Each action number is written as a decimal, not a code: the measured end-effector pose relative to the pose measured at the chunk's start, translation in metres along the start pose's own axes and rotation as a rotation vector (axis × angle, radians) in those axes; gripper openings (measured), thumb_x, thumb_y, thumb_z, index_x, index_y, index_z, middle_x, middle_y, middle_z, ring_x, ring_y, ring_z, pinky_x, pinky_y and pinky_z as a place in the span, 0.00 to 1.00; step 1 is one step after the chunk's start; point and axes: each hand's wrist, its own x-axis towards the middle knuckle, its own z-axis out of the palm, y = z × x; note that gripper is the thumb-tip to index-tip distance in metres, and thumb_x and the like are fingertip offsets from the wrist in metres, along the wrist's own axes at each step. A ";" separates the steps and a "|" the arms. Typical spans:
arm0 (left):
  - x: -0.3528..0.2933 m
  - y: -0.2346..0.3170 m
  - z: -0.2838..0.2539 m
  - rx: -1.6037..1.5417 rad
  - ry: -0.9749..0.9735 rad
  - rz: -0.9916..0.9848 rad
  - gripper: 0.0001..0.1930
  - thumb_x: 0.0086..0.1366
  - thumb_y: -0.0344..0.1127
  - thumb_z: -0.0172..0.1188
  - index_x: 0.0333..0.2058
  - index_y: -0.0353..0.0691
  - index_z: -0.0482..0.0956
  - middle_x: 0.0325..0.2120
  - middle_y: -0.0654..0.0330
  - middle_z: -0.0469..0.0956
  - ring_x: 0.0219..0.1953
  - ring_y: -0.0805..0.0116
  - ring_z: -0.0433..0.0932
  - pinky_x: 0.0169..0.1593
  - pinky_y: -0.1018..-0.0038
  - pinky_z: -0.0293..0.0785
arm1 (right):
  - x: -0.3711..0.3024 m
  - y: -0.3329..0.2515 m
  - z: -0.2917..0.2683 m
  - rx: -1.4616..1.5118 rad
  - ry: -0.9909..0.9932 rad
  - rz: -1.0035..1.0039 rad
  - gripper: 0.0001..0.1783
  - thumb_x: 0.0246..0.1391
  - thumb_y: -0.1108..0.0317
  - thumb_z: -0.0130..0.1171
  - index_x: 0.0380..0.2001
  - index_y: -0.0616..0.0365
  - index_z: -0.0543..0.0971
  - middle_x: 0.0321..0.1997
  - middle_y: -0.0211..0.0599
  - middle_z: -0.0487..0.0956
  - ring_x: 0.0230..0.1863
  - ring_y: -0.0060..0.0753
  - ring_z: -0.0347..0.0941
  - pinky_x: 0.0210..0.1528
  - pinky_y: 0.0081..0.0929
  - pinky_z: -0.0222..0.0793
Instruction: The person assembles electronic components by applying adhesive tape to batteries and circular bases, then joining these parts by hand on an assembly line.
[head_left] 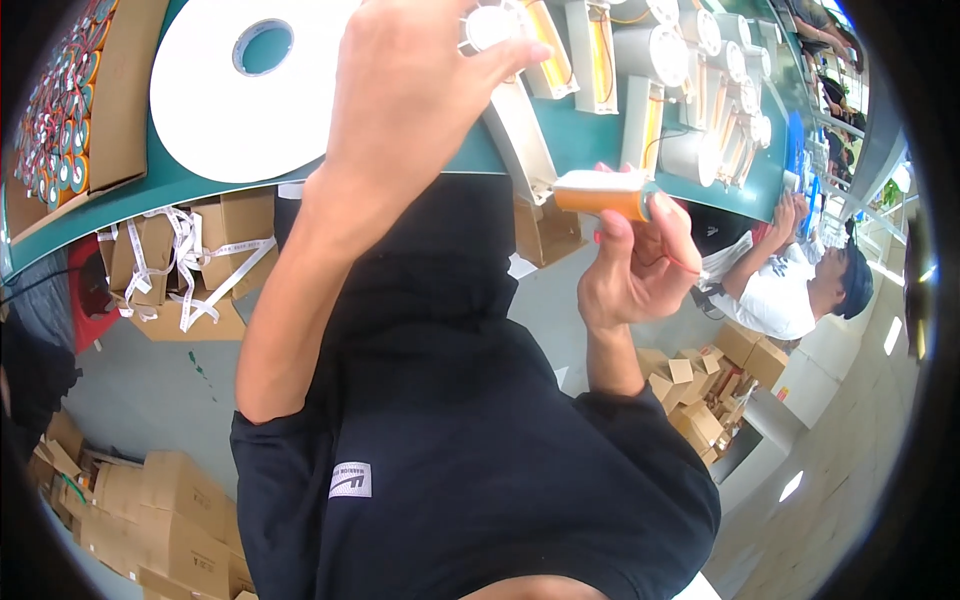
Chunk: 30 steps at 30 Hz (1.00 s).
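My left hand (pixel 405 95) reaches over the table at the top, its thumb stretched across the round end of a white plastic housing (pixel 520 140). It appears to grip this housing, but the fingers run out of the picture. The housing's long trough slants down to the table's front edge. My right hand (pixel 640 260) pinches an orange cylindrical battery (pixel 600 203) between thumb and fingers. A white strip lies along the battery's upper side, and a thin red wire hangs by my fingers. Beside the left hand lie more white housings (pixel 597 60) with yellow strips inside.
A large white tape roll (pixel 200 110) lies on the green table (pixel 480 160). A carton (pixel 120 110) of orange batteries stands at the far left. Below the table, an open box (pixel 225 265) holds white strip scraps. Cartons (pixel 170 520) fill the floor; a co-worker (pixel 790 295) sits right.
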 end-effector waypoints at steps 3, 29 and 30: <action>-0.001 -0.001 0.003 0.011 0.028 0.033 0.18 0.50 0.29 0.71 0.39 0.28 0.80 0.35 0.47 0.80 0.40 0.51 0.78 0.44 0.65 0.73 | 0.003 0.005 0.001 0.035 -0.001 -0.004 0.22 0.52 0.83 0.62 0.50 0.67 0.69 0.47 0.56 0.76 0.45 0.47 0.80 0.40 0.28 0.79; 0.001 -0.005 -0.001 -0.006 -0.002 0.035 0.18 0.49 0.28 0.70 0.39 0.29 0.80 0.36 0.50 0.80 0.40 0.52 0.76 0.44 0.65 0.73 | 0.087 0.010 0.003 -0.243 -0.932 0.093 0.22 0.57 0.68 0.59 0.56 0.55 0.73 0.28 0.43 0.73 0.29 0.47 0.73 0.33 0.39 0.69; 0.001 -0.005 -0.001 -0.008 -0.008 0.021 0.18 0.48 0.28 0.70 0.39 0.29 0.80 0.36 0.49 0.80 0.40 0.52 0.77 0.44 0.65 0.73 | 0.093 0.011 0.001 -0.242 -0.930 0.095 0.22 0.57 0.68 0.59 0.56 0.55 0.73 0.28 0.43 0.73 0.29 0.47 0.73 0.33 0.39 0.69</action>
